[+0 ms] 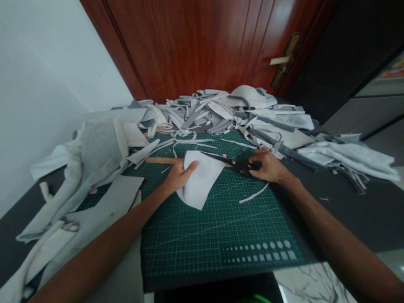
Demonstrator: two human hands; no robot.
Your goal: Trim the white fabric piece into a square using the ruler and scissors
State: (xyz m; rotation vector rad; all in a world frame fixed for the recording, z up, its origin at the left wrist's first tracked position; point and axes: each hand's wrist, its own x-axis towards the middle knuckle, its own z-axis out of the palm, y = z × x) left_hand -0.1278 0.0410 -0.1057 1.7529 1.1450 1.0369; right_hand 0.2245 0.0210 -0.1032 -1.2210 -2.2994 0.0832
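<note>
My left hand (180, 174) pinches the left side of a pale grey piece of fabric (203, 181), thumb on top. The piece is held above a green cutting mat (189, 244). In my right hand (265, 165) is a pair of black scissors (233, 162), fingers wrapped round the handles. The blades point left along the fabric's top edge; whether they are open or closed is hard to tell. Behind the fabric a wooden ruler (160, 160) lies on the mat, partly hidden. A thin cut strip (254, 195) rests below the scissors.
Heaped offcuts (202, 111) line the back of the dark table (315, 210), against a wooden door (195, 46). Larger grey fabric pieces (102, 143) pile up at left, beside a white wall (47, 63). More fabric (347, 158) lies at right.
</note>
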